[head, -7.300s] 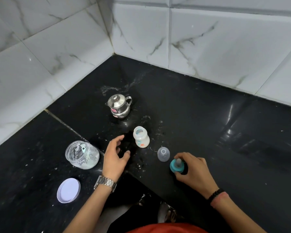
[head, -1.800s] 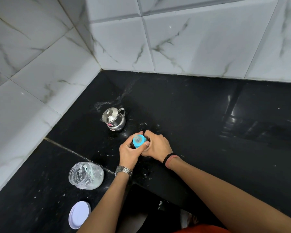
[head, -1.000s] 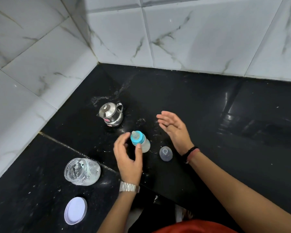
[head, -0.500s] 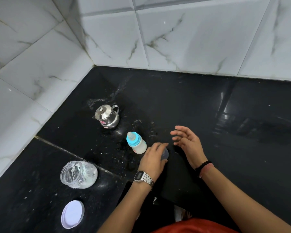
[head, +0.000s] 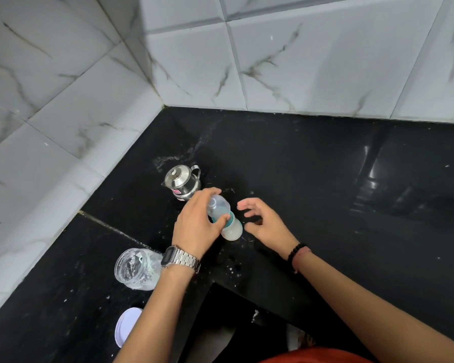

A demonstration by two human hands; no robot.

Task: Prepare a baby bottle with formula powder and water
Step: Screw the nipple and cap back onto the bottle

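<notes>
On the counter point(head: 325, 205) just in front of the kettle point(head: 182, 182), my left hand point(head: 197, 226) is pinching the cap point(head: 218, 205) onto the bottle point(head: 227, 224), seemingly seated, my right hand point(head: 264, 222) hovering open beside it; I'm pressing straight down.

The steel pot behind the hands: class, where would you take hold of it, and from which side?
Take the steel pot by its loop handle, which sticks out on the right-rear side, away from the spout at the left. Come from the right, behind the baby bottle that the left hand grips.
</notes>
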